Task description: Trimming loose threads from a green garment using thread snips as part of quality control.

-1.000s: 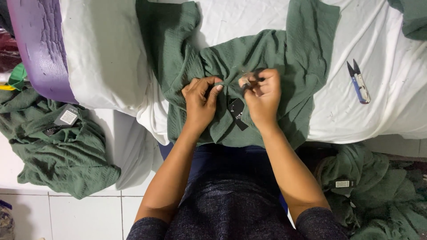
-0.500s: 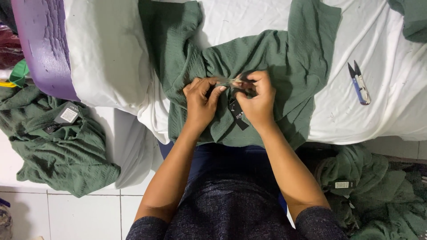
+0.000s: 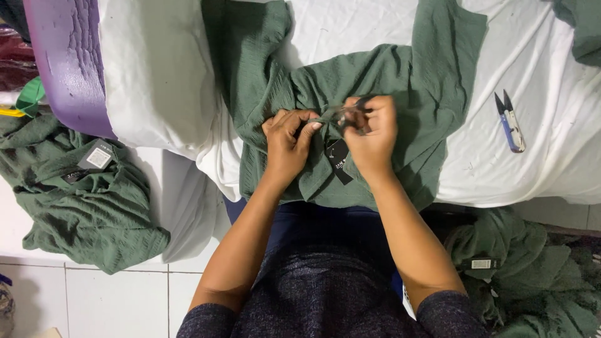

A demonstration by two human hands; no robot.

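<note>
Since a moment ago the right hand (image 3: 370, 139) has drawn closer to the left hand (image 3: 289, 145), so both now meet at the middle of the green shirt (image 3: 400, 94) spread on the white sheet (image 3: 551, 150). Both pinch the fabric (a black tag (image 3: 339, 161) hangs just below them). Thread snips (image 3: 510, 121) lie well apart on the right. Another green shirt (image 3: 81, 200) sits on the floor.

A shirt (image 3: 400, 94) lies spread on the sheet (image 3: 156, 75) at the centre, both hands together on its middle over a hanging tag (image 3: 339, 161), with thread snips (image 3: 510, 121) on the sheet at three o'clock and heaps of clothes at eight (image 3: 81, 200) and four o'clock (image 3: 519, 275).
</note>
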